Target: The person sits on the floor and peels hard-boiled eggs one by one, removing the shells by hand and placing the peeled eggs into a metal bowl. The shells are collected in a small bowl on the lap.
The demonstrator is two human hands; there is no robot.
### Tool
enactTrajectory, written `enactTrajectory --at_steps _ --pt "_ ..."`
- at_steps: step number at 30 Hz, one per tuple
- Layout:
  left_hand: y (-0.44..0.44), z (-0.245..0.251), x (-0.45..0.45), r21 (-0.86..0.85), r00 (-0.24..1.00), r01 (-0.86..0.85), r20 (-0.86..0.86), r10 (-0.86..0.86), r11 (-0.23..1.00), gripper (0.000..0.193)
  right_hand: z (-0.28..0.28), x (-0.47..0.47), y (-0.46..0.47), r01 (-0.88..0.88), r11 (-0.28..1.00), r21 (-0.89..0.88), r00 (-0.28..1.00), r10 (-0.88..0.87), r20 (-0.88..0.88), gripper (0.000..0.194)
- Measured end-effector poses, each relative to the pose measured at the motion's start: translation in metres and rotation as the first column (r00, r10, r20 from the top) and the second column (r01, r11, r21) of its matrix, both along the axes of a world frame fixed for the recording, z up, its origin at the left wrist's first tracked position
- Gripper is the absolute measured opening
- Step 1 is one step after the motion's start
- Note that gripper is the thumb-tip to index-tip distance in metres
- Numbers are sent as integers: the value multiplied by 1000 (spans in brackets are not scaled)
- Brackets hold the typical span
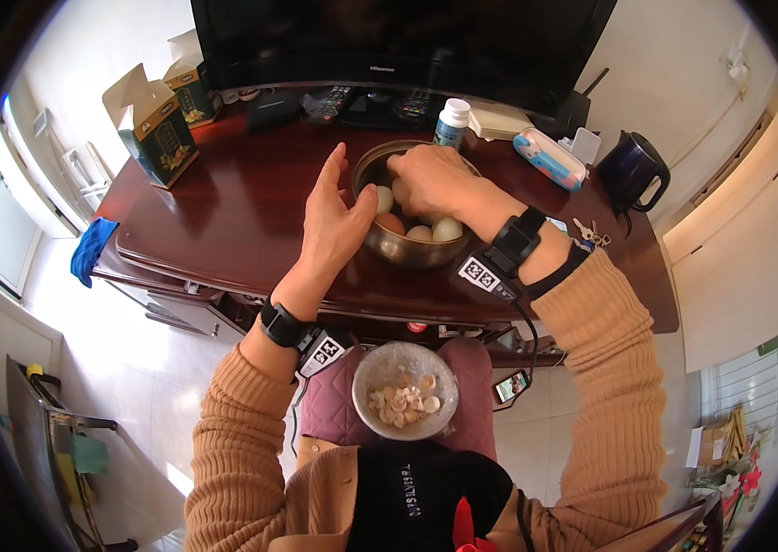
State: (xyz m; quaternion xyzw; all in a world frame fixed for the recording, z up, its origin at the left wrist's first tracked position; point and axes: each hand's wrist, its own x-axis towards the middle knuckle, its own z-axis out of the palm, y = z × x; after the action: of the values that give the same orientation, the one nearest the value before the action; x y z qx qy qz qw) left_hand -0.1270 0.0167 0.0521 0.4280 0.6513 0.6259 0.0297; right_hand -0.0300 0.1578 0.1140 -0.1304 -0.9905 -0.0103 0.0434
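A round metal bowl [408, 252] holding several eggs stands near the front edge of the dark red wooden desk. My right hand [438, 181] reaches into it, fingers bent down at a brown egg [400, 190]; whether they grip it is hidden. At the bowl's left rim is my left hand [339, 214], thumb and fingers spread, with nothing held. Pale eggs, one of them greenish [447, 230], and a brown egg [390, 222] lie along the near side inside. Below the desk, a grey bowl [369, 359] with broken eggshells [402, 406] rests between my thighs.
Behind the bowl stand a white-capped bottle [452, 124] and a television [402, 48]. Open cartons [157, 141] are at the left. A pencil case [549, 160], keys [592, 234] and an electric kettle [632, 172] lie or stand at the right. A phone [511, 387] is below the desk edge.
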Motion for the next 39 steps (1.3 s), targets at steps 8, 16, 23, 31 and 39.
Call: enactTrajectory --at_steps 8,16,23,31,39 --pt "-10 -6 2 249 997 -70 35 63 966 62 11 89 -10 -340 657 -673 727 -270 -631 38" --pt "-56 -28 34 361 995 -57 -58 83 931 55 -60 173 -55 52 979 -196 646 -183 -741 42" --pt "-67 -50 75 271 995 31 -103 -3 962 58 -81 160 -56 -57 993 -101 772 -20 -635 32" --pt "-80 -56 81 237 996 47 -91 -26 970 60 -83 158 -54 5 999 51 709 32 -704 29" --pt "-86 -55 86 248 994 64 -104 -39 967 60 -87 161 -56 19 981 -195 691 -154 -706 34"
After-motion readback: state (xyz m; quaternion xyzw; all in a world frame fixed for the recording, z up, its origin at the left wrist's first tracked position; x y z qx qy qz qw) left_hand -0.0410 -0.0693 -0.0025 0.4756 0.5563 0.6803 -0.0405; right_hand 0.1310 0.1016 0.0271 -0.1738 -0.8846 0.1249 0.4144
